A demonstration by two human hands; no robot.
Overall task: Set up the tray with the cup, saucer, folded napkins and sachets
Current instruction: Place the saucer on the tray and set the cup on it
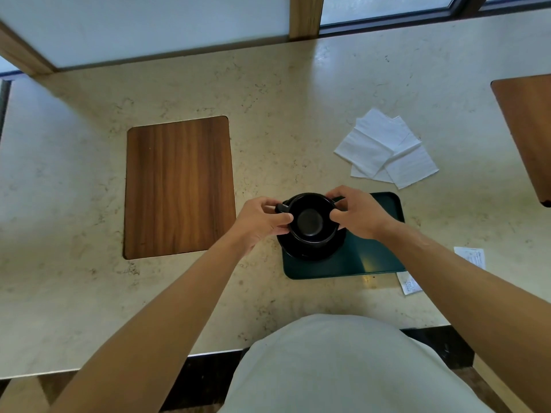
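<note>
Both hands were wrapped around the black cup [310,222], left hand [262,220] near the handle, right hand [359,214] opposite. It sat on its saucer [310,253] at the green tray [372,254]'s left end, napkins [387,147] and sachets [411,284] lying on the counter [283,114].

I see both hands clamped on cup [310,222], blocking tray [384,254] left end above saucer [310,251]. Tray right half bare, reachable from right. Napkins [386,149] lie beyond tray, open counter [283,114] around them. Sachets [411,283] near right forearm, partly covered. Left of tray, flat wooden inlay [179,186], no obstruction.
</note>
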